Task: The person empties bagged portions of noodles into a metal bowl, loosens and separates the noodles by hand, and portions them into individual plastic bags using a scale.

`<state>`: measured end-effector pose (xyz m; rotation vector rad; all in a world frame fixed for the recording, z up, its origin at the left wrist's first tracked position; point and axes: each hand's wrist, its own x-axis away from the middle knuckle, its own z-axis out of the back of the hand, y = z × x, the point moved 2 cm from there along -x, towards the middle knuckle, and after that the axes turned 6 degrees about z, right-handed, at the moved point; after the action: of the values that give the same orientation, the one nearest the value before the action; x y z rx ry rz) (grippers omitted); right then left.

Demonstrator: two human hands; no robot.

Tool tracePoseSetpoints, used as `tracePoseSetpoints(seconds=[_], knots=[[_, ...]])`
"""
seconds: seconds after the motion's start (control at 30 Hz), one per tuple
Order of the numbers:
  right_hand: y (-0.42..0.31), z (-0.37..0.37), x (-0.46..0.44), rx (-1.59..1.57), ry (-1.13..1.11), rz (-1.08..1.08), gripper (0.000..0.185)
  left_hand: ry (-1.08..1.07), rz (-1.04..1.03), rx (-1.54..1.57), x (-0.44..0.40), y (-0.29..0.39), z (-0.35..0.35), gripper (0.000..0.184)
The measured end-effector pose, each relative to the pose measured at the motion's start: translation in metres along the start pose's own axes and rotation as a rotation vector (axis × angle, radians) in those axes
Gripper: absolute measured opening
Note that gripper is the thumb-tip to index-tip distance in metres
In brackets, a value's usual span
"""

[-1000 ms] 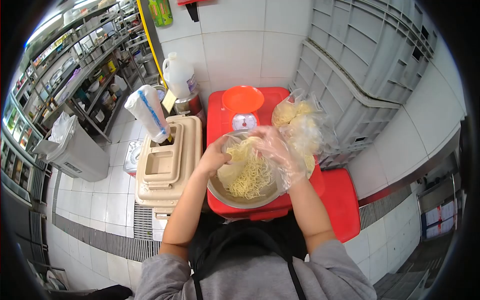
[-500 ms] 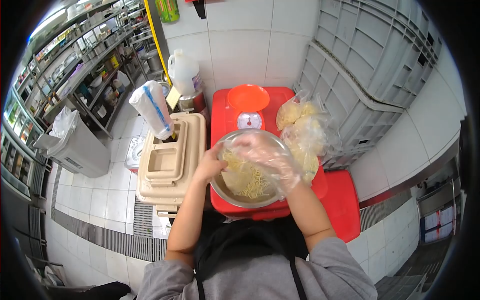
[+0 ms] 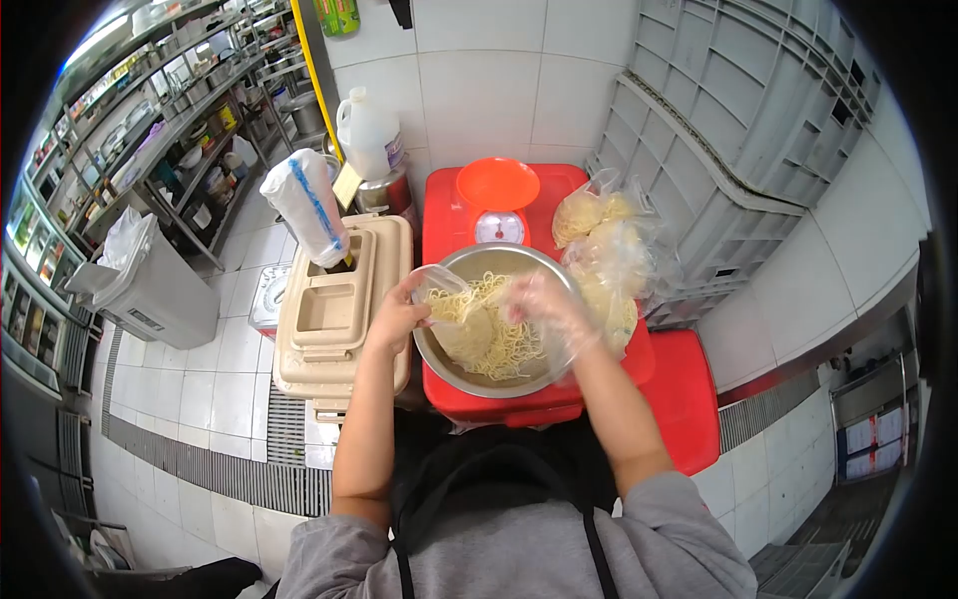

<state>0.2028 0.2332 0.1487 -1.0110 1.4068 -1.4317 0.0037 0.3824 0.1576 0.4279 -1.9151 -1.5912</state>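
Note:
A steel bowl (image 3: 559,374) of thin yellow noodles (image 3: 514,344) stands on the red lid in front of me. My left hand (image 3: 401,311), bare, is closed at the bowl's left side on the mouth of a clear plastic bag (image 3: 437,282). The bag hangs over the bowl, and noodles show through it. My right hand (image 3: 539,304) wears a loose clear plastic glove and is over the bowl's right half. Its fingers are closed round a bunch of noodles beside the bag's mouth, slightly smeared by motion.
Behind the bowl is a dial scale (image 3: 499,228) with an orange pan (image 3: 498,184). Filled clear bags of noodles (image 3: 604,260) lie at right on the red lid (image 3: 444,215). At left stands a beige lidded container (image 3: 289,349) with a white plastic roll (image 3: 304,210). Grey crates (image 3: 718,150) rise at right.
The left hand has shifted left and opened out the bag's mouth. My right hand has moved slightly right and down, with noodles now lifted towards the bag.

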Motion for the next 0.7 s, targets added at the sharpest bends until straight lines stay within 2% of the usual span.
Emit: tracePoseSetpoints(seconds=[0.07, 0.13, 0.2, 0.3, 0.43, 0.47, 0.5, 0.53, 0.6, 0.63, 0.7], knots=[[-0.065, 0.005, -0.005, 0.029, -0.01, 0.096, 0.02, -0.006, -0.013, -0.017, -0.002, -0.003, -0.004, 0.067], [-0.121, 0.003, -0.014, 0.068, -0.157, 0.22, 0.02, -0.027, -0.023, -0.047, -0.006, -0.003, -0.01, 0.068], [-0.167, -0.003, -0.02, 0.128, -0.222, 0.205, 0.021, -0.053, -0.025, -0.088, -0.011, 0.0, -0.013, 0.069], [-0.19, -0.018, -0.031, 0.234, -0.233, 0.17, 0.022, -0.09, 0.024, -0.158, -0.01, 0.008, -0.016, 0.068], [-0.165, -0.039, -0.044, 0.265, -0.345, 0.143, 0.022, -0.112, 0.028, -0.137, -0.009, 0.01, -0.012, 0.068], [-0.156, -0.046, -0.045, 0.379, -0.408, 0.107, 0.019, -0.107, 0.038, -0.123, -0.009, 0.01, -0.01, 0.067], [-0.12, -0.04, -0.055, 0.201, -0.543, 0.025, 0.023, -0.102, 0.049, -0.108, -0.009, 0.009, -0.008, 0.067], [-0.111, -0.042, -0.047, 0.401, -0.442, 0.08, 0.025, -0.106, 0.044, -0.124, -0.009, 0.009, -0.007, 0.067], [-0.096, -0.04, -0.032, 0.565, -0.25, 0.222, 0.028, -0.118, 0.03, -0.158, -0.009, 0.011, -0.007, 0.068], [-0.089, -0.034, -0.029, 0.531, -0.166, 0.305, 0.029, -0.111, 0.023, -0.173, -0.009, 0.011, -0.007, 0.068], [-0.066, -0.034, -0.025, 0.672, -0.089, 0.333, 0.034, -0.096, 0.004, -0.194, -0.008, 0.01, -0.007, 0.069]])
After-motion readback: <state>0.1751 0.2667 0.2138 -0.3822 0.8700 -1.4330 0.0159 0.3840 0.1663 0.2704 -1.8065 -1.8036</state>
